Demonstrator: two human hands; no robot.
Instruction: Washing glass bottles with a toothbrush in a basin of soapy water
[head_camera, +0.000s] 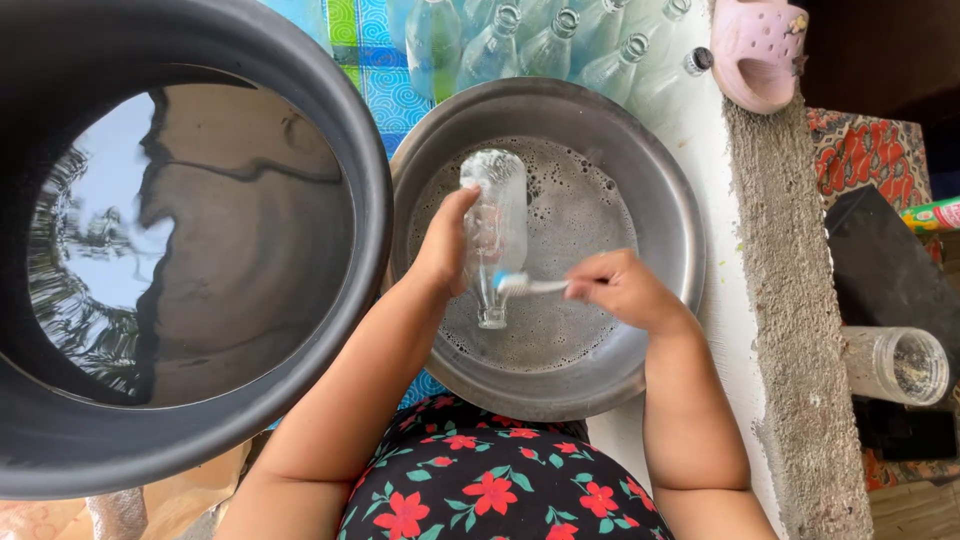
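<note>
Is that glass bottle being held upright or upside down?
Upside down: the bottle has its neck pointing down over the soapy basin, base up, gripped by the left hand.

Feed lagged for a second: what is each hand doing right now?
Left hand: closed around a clear glass bottle over the metal basin.
Right hand: closed on a toothbrush, bristles at the bottle's neck.

Our arms: bare from the elbows down, no sleeves showing.
Our left hand (445, 245): bare, no glove, no ring.
Our right hand (622, 290): bare, no glove.
Our garment (480, 480): black cloth printed with red flowers and green leaves.
</note>
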